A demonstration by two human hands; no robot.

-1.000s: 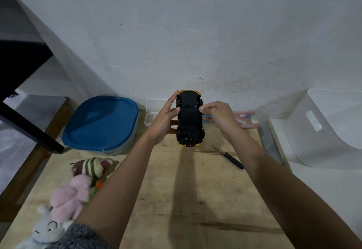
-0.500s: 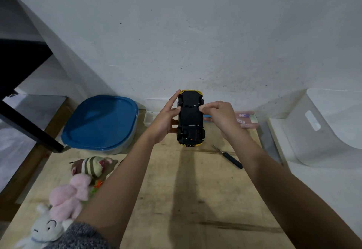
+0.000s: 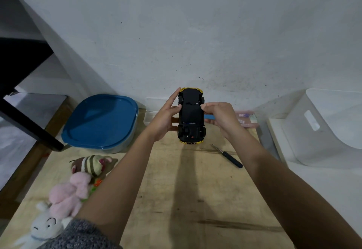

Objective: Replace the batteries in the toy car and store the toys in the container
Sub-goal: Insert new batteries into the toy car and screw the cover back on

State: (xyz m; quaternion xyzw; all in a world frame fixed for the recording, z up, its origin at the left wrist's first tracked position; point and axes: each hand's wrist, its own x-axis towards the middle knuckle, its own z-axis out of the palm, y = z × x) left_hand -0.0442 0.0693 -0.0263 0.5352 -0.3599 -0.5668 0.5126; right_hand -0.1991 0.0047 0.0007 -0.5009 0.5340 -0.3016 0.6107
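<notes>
Wooden table (image 3: 195, 199), closed blue-lidded container (image 3: 100, 120)

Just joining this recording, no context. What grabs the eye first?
The toy car, underside showing, is held mid-frame above the wooden table by the left hand while the right hand pinches its edge. Next, the blue-lidded container at back left, and plush toys along the near-left edge.

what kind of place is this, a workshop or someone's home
Likely a home corner, not a workshop: a worn wooden table against a plain white wall, plush toys on it, a blue-lidded container and a white plastic bin.
</notes>
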